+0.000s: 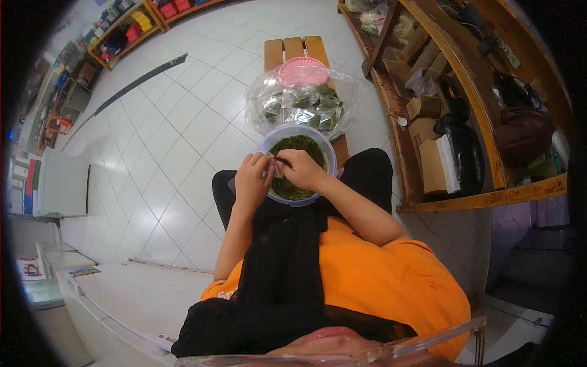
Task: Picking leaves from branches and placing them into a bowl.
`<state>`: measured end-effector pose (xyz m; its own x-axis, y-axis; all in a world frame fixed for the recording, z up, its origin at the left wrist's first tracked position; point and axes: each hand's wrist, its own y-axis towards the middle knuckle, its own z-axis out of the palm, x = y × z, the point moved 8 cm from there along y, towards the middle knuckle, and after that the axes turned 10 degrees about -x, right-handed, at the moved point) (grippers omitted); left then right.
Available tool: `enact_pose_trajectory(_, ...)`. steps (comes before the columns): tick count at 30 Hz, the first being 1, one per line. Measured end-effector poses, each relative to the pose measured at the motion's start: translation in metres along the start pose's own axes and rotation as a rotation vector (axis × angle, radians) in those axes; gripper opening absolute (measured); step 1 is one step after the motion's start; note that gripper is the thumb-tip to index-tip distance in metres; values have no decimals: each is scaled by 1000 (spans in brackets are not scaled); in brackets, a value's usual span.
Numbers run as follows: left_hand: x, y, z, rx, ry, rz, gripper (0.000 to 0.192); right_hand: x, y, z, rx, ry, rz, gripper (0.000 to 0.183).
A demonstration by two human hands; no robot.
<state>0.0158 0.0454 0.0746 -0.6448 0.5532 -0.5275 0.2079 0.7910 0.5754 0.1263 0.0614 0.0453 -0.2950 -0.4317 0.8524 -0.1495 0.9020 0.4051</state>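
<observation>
A clear plastic tub [333, 158] holding chopped dried green leaves [298, 143] stands between my knees. Over its left side, my left hand [252, 176] pinches a small clear plastic bag [278, 170], partly hidden by the fingers. My right hand [303, 170] meets it there, fingers closed around a thin dark object [283, 161] too small to identify. Just beyond the tub lies a large clear plastic bag [257, 110] with several small packets of green leaves [300, 102] in it. A pink plastic lid [303, 72] rests at its far side.
A slatted wooden bench [274, 48] runs ahead beneath the bag. Wooden shelving [390, 98] with boxes and a brown bag [523, 133] stands close on my right. To the left are white tile flooring [169, 137] and a white cabinet [64, 181]; a white chest freezer [137, 293] is nearer me.
</observation>
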Motion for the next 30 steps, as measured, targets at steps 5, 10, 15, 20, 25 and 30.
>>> enact_pose_trajectory(5, 9, -5, -6, -103, 97, -25, 12, 19, 8, -9, -44, -305, -35, 13)
enact_pose_trajectory(10, 27, -1, -15, -46, 79, -236, 16, 24, 7, -6, -40, -294, -110, 10)
enact_pose_trajectory(15, 39, -11, 2, 129, -14, -358, 14, 32, -2, 2, -2, -220, -328, 20)
enact_pose_trajectory(20, -13, 12, -19, -35, -128, -3, 40, 11, -2, -5, 8, -220, -108, 32)
enact_pose_trajectory(25, 3, 3, -8, 122, 49, 79, 57, 14, 0, -1, -33, -87, -31, 20)
enact_pose_trajectory(30, 25, 7, -30, -107, -25, -35, 60, -12, -6, -2, -228, -333, -122, 18)
